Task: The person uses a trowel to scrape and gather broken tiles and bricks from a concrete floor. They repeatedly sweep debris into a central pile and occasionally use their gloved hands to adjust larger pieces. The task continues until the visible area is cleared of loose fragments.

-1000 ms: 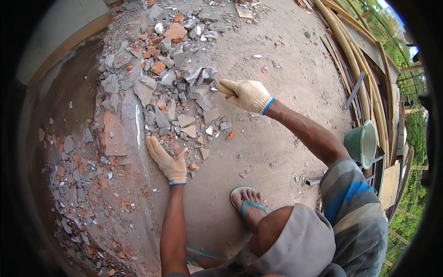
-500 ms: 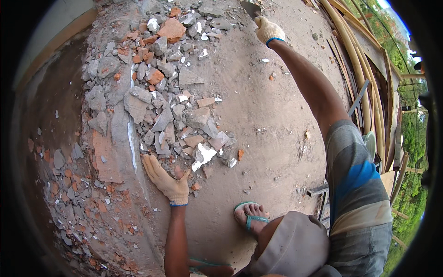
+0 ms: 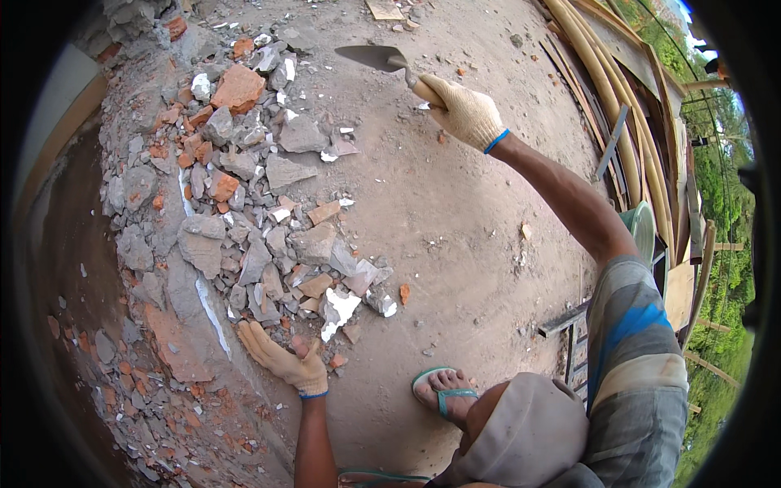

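My right hand, in a cream knitted glove with a blue cuff edge, grips a pointed trowel by its handle. Its dark blade points left, above the dirt floor beyond the top right of the rubble. Down at the near end of the rubble pile, my left hand wears a matching glove. Its fingers are stretched out and the thumb stands apart, close to the nearest pieces. Grey mortar chunks, orange brick bits and a white-faced fragment lie just beyond it.
Broken brick and mortar cover the ledge at left, beside a dark wet strip. Long poles and boards lie along the right side, with a green bucket near them. My sandalled foot stands on the dirt.
The right hand has swung left and nearer with the trowel, whose whole blade now shows. The view has shifted, moving the rubble left and down. My left hand stays by the pile's near end.
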### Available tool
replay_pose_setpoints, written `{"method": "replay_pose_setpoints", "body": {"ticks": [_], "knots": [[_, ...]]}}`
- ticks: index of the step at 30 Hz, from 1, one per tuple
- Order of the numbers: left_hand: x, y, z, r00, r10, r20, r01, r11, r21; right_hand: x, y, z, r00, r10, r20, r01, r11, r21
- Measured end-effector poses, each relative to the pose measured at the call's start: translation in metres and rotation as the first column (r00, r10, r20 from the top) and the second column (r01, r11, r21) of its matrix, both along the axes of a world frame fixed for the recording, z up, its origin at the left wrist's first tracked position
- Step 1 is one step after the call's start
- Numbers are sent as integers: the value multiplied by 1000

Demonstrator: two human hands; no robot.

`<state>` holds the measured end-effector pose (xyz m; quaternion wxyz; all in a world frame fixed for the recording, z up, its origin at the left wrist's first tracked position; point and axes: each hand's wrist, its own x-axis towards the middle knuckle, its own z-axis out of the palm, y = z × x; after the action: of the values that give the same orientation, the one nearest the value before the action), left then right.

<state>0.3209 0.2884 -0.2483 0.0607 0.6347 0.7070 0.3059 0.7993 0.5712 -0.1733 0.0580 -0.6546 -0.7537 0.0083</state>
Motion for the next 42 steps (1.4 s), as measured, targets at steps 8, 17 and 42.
{"method": "replay_pose_setpoints", "body": {"ticks": [8, 17, 42], "knots": [[2, 2, 3, 1000, 23, -18, -23, 1000, 4, 97, 179, -17, 860, -507, -57, 510, 854, 99], [1, 2, 6, 999, 2, -34, -1, 1000, 24, 100, 148, -23, 942, -326, -82, 321, 945, -64], [2, 0, 3, 1000, 6, 16, -5, 1000, -30, -94, 193, -25, 973, 14, -231, -5, 999, 41]]}}
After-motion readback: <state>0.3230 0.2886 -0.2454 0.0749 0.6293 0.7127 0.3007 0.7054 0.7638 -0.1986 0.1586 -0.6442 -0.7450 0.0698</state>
